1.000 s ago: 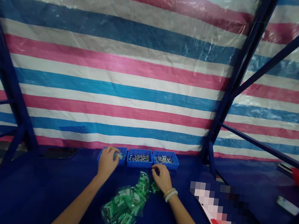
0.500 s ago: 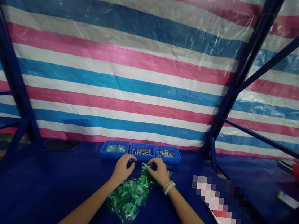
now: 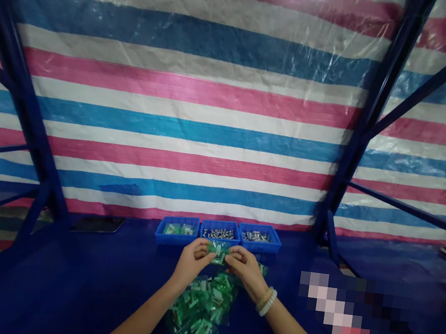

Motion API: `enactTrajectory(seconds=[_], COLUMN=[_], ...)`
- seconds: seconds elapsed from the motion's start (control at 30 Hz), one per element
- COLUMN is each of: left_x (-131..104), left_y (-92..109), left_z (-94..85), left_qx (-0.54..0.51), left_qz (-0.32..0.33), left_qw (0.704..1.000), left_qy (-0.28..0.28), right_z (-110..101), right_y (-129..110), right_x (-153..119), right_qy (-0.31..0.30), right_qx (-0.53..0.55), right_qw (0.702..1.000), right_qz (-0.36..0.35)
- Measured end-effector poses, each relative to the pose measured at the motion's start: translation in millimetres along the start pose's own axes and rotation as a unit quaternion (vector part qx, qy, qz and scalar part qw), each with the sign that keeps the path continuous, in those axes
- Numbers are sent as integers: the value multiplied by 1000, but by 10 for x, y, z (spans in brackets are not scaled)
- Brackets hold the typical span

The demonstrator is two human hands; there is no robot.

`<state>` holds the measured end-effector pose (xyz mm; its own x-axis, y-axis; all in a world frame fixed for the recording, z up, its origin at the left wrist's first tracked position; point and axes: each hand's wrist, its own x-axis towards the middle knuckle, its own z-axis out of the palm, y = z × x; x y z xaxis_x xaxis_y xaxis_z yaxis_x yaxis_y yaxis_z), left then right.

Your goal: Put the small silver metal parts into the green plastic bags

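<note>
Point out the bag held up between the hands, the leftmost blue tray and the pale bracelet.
Held bag (image 3: 219, 253): head view, middle of its visible face.
Leftmost blue tray (image 3: 176, 241): head view, front wall.
Pale bracelet (image 3: 268, 303): head view, middle of its visible strand.

A small clear bag (image 3: 219, 253) with green and pale pieces inside is pinched at its left edge by the left hand (image 3: 190, 263) and at its right edge by the right hand (image 3: 247, 270), just to the near side of the middle blue bin (image 3: 220, 223). Nearer still, a pile of similar filled bags (image 3: 204, 305) is spread, overlapping at mixed angles, on the dark blue tabletop (image 3: 70, 284).
</note>
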<state>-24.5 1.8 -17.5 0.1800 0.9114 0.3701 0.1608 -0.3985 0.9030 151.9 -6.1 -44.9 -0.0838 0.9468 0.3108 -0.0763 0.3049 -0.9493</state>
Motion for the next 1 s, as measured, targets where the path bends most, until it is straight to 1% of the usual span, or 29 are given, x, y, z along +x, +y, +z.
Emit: enactTrajectory(seconds=[0.13,0.17,0.2,0.23,0.27,0.3,0.33,0.37,0.4,0.43,0.47,0.5,0.57,0.6,0.63,0.67,0.73,0.77,0.8,0.83,0.87,0.9,0.97,1.0], left_x=[-43,-56,-69,-82,-93,-103,-111,-118,-124,-128,-132,-135,-143,-146,-150,-153,-156,-155,-150,-140,-124,-100,-20,39], left_y=[76,109,144,179,211,238,258,273,282,287,289,289,287,283,276,266,231,208,181,154,128,106,81,78], left_z=[4,-1,-10,-23,-40,-59,-76,-92,-105,-114,-119,-119,-108,-96,-79,-58,-1,31,61,84,97,92,12,-70], left_qx=[14,22,42,76,121,172,218,255,277,289,294,294,276,255,230,202,134,95,59,29,10,2,16,30], left_qz=[44,65,104,161,232,309,380,433,465,482,490,490,476,460,431,388,260,184,112,55,17,-5,-11,-7], left_qw=[999,997,993,984,965,935,899,864,840,825,818,817,833,849,871,899,956,978,992,998,1000,1000,1000,999], left_qy=[-16,-21,-24,-25,-22,-12,5,26,46,60,70,73,63,55,46,40,26,16,7,-1,-7,-5,21,39], right_z=[-37,-53,-70,-87,-104,-120,-133,-143,-150,-154,-156,-155,-148,-141,-131,-118,-88,-73,-60,-49,-43,-40,-45,-51], right_y=[-105,-142,-178,-213,-244,-269,-289,-304,-316,-324,-332,-338,-346,-346,-341,-332,-298,-276,-253,-230,-210,-192,-166,-158], right_x=[9,0,-14,-34,-57,-81,-104,-124,-141,-153,-161,-165,-165,-163,-161,-158,-158,-160,-163,-168,-175,-183,-203,-214], right_qy=[17,17,14,9,4,1,3,10,20,30,37,39,30,22,15,13,31,45,56,62,58,50,38,39], right_qx=[-21,-43,-79,-127,-180,-231,-273,-301,-320,-332,-339,-342,-336,-327,-315,-299,-259,-239,-221,-208,-197,-190,-184,-185], right_qw=[999,996,989,973,948,914,879,853,833,820,812,809,816,825,838,855,896,916,933,944,952,957,960,958], right_qz=[-40,-73,-125,-191,-264,-334,-390,-426,-450,-465,-473,-476,-469,-460,-446,-424,-358,-318,-280,-247,-225,-212,-208,-215])
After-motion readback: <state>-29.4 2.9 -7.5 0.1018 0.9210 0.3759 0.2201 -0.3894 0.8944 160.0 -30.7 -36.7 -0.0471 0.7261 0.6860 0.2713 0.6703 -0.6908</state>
